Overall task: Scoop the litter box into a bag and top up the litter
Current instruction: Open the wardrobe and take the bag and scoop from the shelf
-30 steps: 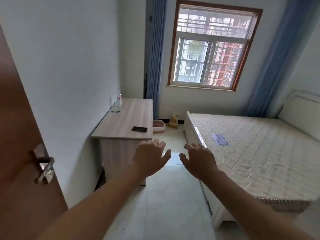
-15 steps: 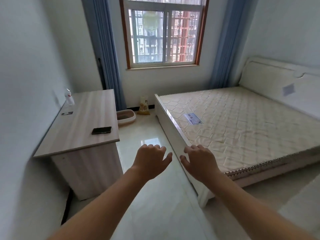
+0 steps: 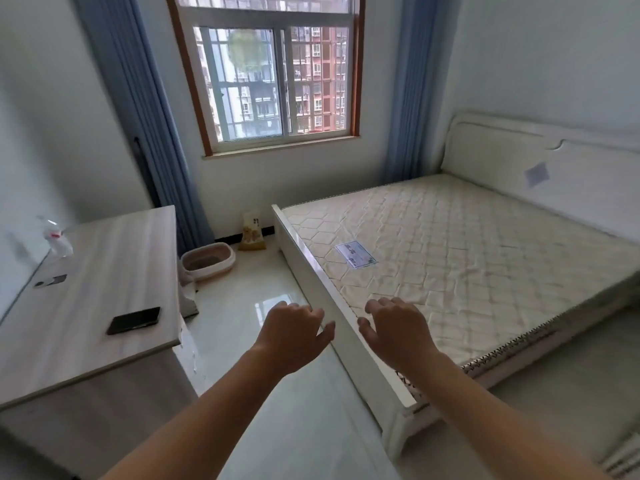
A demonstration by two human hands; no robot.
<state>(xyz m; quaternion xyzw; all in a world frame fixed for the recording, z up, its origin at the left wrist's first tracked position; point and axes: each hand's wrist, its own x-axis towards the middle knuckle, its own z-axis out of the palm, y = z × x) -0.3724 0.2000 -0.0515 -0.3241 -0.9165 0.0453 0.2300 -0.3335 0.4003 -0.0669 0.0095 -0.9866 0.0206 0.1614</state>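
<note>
A pale pink litter box (image 3: pixel 227 261) stands on the floor by the far wall, below the window and beside the desk; grey litter shows inside it. A yellowish litter bag (image 3: pixel 252 233) stands upright against the wall just right of it. My left hand (image 3: pixel 294 336) and my right hand (image 3: pixel 398 332) are stretched out in front of me at mid-room, palms down, fingers loosely bent, holding nothing. Both hands are far short of the box.
A wooden desk (image 3: pixel 90 306) fills the left side, with a black phone (image 3: pixel 134 320) and a spray bottle (image 3: pixel 57 239) on it. A bed with a bare mattress (image 3: pixel 467 258) fills the right. A tiled floor aisle (image 3: pixel 249 306) runs between them to the box.
The view has advanced from the doorway into the room and turned right; the door has left the frame. The litter box and bag look nearer. Both hands stay out in front, empty.
</note>
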